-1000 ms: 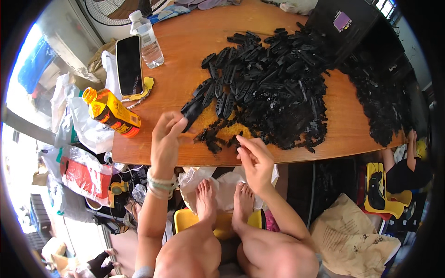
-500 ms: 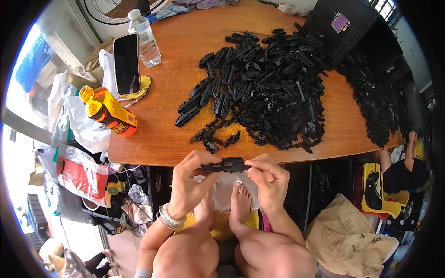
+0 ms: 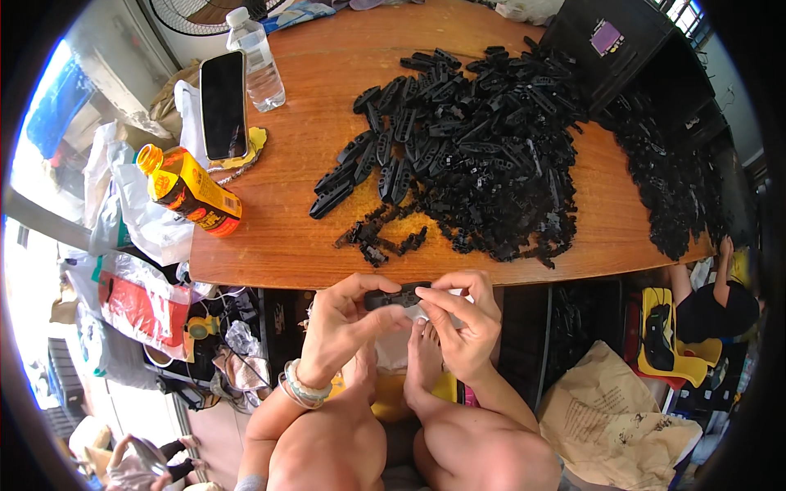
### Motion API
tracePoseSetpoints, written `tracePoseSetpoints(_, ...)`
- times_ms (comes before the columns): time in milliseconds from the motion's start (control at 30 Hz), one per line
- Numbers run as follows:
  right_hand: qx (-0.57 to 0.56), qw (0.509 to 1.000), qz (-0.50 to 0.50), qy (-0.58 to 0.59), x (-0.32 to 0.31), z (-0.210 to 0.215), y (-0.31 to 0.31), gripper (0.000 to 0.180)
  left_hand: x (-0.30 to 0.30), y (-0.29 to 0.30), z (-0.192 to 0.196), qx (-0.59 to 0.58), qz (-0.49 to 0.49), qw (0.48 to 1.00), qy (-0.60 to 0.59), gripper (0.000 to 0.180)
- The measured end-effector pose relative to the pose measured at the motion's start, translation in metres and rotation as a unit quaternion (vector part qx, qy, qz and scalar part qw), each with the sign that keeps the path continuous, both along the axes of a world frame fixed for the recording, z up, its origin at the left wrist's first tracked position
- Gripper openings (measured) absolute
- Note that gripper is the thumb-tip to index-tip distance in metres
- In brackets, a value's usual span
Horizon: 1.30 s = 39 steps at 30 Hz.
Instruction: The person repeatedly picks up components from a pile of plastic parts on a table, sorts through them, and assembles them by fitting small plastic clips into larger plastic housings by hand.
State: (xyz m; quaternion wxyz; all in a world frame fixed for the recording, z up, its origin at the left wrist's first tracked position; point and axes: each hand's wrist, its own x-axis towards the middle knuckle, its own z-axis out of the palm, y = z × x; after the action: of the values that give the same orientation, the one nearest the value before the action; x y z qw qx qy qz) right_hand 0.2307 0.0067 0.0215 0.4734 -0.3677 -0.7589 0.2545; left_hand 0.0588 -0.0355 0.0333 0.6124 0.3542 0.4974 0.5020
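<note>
A round brown wooden worktop (image 3: 327,237) carries a big heap of black plastic parts (image 3: 483,139). Just below its near edge, the left hand (image 3: 340,327) and right hand (image 3: 467,323) each close their grip on one end of a small black plastic piece (image 3: 396,295), held above the knees.

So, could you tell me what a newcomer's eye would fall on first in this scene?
Most likely the big pile of black plastic parts that covers the right half of the wooden table. Next, below the table's near edge, the left hand and right hand pinch one black part between them. An orange bottle lies at the table's left edge.
</note>
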Motion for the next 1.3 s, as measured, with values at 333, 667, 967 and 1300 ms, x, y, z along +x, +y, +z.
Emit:
tracePoseSetpoints(333, -0.26, 0.964, 0.034, 0.038, 0.004, -0.025, -0.002, 0.02, 0.011, 0.003, -0.013, -0.014, 0.022, 0.999, 0.041, 0.02)
tracePoseSetpoints(667, -0.362, 0.928, 0.076, -0.036, 0.034, -0.027, 0.011, 0.014, -0.02, 0.014, -0.015, 0.122, 0.129, 0.918, 0.356, 0.023)
tracePoseSetpoints(967, 0.06, 0.987, -0.027, -0.144, -0.041, -0.034, 0.061, 0.01, -0.069, 0.092, -0.039, 0.244, 0.169, 0.683, 0.667, 0.02)
tracePoseSetpoints(1300, 0.112, 0.983, -0.047, -0.138, -0.043, -0.04, 0.062, 0.014, -0.07, 0.084, -0.048, 0.217, 0.188, 0.784, 0.551, 0.019)
